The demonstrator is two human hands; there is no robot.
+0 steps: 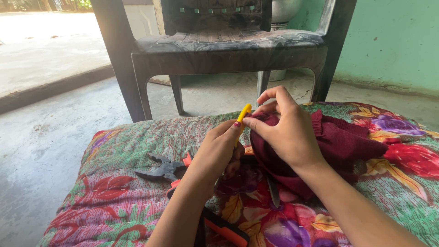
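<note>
Left hand [219,148]: fingers closed on a slim yellow tool [243,120], long axis upright and leaning slightly right, tip above the knuckles. Right hand [287,130]: thumb and forefinger pinched together on an edge of maroon knitted fabric [340,144], directly beside the tool's upper end; both hands met at that point, the right one nearer the cloth, which bunched away to the right. Pliers [163,168] with orange handles lay left of the left wrist. All rested on a floral quilted cushion [114,192]. Dark plastic chair [219,45] stood beyond, on concrete floor [41,137].
</note>
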